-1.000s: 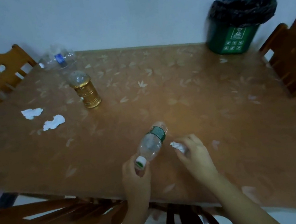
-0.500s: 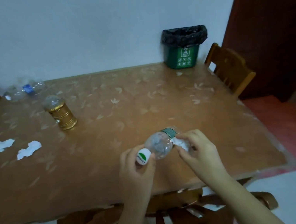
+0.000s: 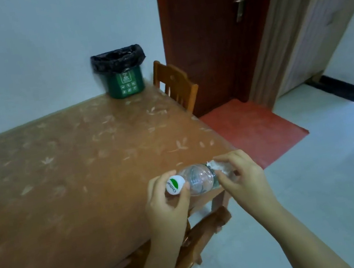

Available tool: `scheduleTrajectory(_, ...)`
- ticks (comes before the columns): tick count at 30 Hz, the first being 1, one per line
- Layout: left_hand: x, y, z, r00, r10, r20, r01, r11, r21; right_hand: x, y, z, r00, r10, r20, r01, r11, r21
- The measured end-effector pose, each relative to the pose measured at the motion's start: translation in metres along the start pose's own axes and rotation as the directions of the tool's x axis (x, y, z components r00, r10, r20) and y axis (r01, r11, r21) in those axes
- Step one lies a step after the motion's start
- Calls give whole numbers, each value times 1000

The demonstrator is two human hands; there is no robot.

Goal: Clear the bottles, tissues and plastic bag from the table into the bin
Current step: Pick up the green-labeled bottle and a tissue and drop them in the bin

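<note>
1. Clear plastic forms the bottle [image 3: 198, 181], which is held on its side over the near corner of the surface [image 3: 73, 173], well apart from the bin [image 3: 125, 84] and closer to the camera than it.
2. The bottle's white cap [image 3: 174, 184] end is pinched between the curled fingers and thumb of the left hand [image 3: 169, 207].
3. A crumpled white tissue [image 3: 219, 168] is gripped in the curled fingers of the right hand [image 3: 244, 183], touching the bottle's other end; whether that hand also grips the bottle cannot be told.
4. The bin, green with a black liner, is set on the far corner of the surface.
5. A wooden chair [image 3: 175, 87] is placed just right of the bin; a dark red door [image 3: 213, 35] is seen further right of it.
</note>
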State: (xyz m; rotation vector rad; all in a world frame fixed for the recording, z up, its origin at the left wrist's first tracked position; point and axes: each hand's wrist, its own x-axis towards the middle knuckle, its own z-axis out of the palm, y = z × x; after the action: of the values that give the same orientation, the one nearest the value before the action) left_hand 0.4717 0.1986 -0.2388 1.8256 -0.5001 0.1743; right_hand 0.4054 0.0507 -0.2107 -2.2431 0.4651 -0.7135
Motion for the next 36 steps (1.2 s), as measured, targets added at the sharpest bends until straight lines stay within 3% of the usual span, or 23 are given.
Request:
scheduleTrajectory(10, 21, 78, 190, 988, 72, 133, -49, 984, -171, 45, 125, -141, 990, 83, -110, -89, 995, -46)
scheduleTrajectory(17, 31, 108, 294, 981, 95, 172, -65, 982, -175, 82, 202, -215, 982, 107, -158, -117, 991, -60)
scheduleTrajectory(26, 93, 104, 378, 980, 95, 173, -69, 986, -150, 160, 269, -234, 978, 133, -159, -140, 990, -31)
scheduleTrajectory(36, 242, 76, 453, 996, 37, 84, -25, 991, -134, 339, 310, -208, 997, 13, -82, -17, 999, -46)
